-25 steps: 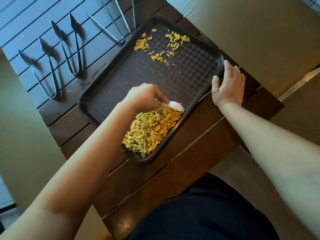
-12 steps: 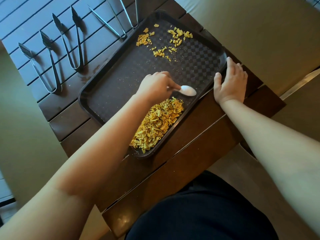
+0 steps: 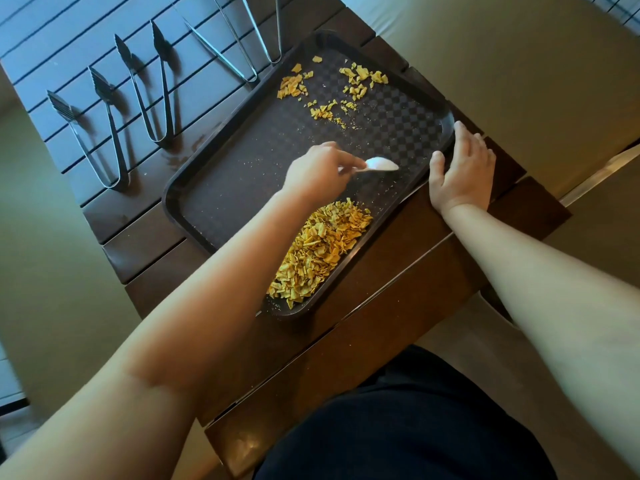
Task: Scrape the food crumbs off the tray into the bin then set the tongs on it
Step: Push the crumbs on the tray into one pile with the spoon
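Observation:
A dark brown checkered tray [image 3: 242,188] lies slantwise on the slatted table. A big heap of yellow crumbs [image 3: 322,251] is piled in its near corner, and smaller scattered crumbs [image 3: 332,88] lie at its far end. My left hand [image 3: 317,173] grips a white plastic spoon [image 3: 381,165], its bowl over the tray's middle right. My right hand [image 3: 460,168] rests flat on the tray's right rim, thumb on the near side. Several metal tongs lie left of and behind the tray: one pair [image 3: 93,133], a second [image 3: 152,88], slimmer ones [image 3: 242,39]. No bin is visible.
The dark wooden slatted table [image 3: 381,306] ends just past the tray on the right and near sides. Beige floor [image 3: 519,81] surrounds it. My dark-clothed lap [image 3: 415,427] is at the bottom.
My left hand lifted the spoon off the big crumb heap and carried it farther along the tray, toward the right rim. My right hand stayed on the rim.

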`<state>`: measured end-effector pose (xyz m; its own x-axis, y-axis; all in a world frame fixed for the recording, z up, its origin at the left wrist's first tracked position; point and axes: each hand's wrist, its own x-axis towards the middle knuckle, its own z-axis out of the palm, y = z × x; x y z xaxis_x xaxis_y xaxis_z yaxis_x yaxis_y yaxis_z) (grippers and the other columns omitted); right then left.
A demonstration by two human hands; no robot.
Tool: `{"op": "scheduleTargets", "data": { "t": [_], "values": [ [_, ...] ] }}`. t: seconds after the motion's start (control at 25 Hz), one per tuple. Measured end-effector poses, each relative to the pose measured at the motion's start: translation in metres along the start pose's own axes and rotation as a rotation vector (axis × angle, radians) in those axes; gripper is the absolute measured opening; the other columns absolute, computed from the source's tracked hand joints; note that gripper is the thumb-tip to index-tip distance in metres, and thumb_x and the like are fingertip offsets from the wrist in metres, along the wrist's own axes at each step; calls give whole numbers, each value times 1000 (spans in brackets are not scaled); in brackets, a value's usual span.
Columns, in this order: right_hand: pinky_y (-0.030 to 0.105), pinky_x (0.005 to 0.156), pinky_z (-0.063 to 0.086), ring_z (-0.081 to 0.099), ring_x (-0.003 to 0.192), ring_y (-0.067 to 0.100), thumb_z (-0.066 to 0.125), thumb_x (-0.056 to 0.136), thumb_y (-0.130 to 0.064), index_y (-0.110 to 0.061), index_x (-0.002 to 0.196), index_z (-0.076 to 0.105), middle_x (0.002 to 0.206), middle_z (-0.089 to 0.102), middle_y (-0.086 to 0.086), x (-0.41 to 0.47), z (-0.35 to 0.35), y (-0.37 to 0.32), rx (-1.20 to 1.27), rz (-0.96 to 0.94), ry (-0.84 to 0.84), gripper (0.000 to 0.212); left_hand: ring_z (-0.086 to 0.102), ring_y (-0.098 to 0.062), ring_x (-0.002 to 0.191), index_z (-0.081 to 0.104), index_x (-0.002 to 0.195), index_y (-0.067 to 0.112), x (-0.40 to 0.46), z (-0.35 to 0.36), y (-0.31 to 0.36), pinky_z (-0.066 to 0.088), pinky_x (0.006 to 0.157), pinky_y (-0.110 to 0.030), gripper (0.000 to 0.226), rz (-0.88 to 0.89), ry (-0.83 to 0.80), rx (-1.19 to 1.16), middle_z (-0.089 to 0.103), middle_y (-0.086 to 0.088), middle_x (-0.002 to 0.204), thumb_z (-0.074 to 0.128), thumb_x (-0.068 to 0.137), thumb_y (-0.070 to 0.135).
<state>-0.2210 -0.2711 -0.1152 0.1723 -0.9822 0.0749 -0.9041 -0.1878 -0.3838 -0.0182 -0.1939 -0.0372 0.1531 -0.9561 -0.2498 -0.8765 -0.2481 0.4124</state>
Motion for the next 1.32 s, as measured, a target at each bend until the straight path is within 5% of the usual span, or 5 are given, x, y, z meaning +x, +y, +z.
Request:
{"op": "scheduleTargets", "data": {
  "t": [0.28,0.6,0.8,1.04,1.32],
  "values": [
    [45,117,17,26,142,29,32,98,-39,-14,147,29,150,35,10,0,1,1,-9,-7,-1,55,48,-2,75,67,108,37,-36,-11,-28,35,58,-16,21,40,-168,65,44,23,79,56,92,30],
    [45,117,17,26,142,29,33,98,-40,-15,147,29,151,35,10,-1,0,0,-8,-5,3,55,52,-6,86,65,109,42,-47,-9,-31,38,63,-22,23,44,-21,31,55,12,98,52,93,31],
    [44,117,17,25,142,28,33,98,-40,-15,147,28,151,34,10,-1,-1,-1,-10,1,-5,55,53,-7,97,66,106,43,-54,-3,-37,40,68,-23,23,46,-117,91,59,11,107,54,92,30],
    [46,117,18,26,142,29,32,97,-41,-15,147,28,151,35,11,-1,-2,-1,2,-3,-11,56,54,-5,86,62,119,33,-45,-19,-39,45,77,-24,30,-94,-17,-187,62,7,112,51,94,20],
    [47,116,19,27,141,30,29,95,-43,-14,147,30,149,37,13,-2,-3,-2,0,7,-22,59,51,-7,71,44,132,19,20,-23,-22,40,59,-18,37,-213,37,-234,57,-10,119,39,97,12]
  ]
}}
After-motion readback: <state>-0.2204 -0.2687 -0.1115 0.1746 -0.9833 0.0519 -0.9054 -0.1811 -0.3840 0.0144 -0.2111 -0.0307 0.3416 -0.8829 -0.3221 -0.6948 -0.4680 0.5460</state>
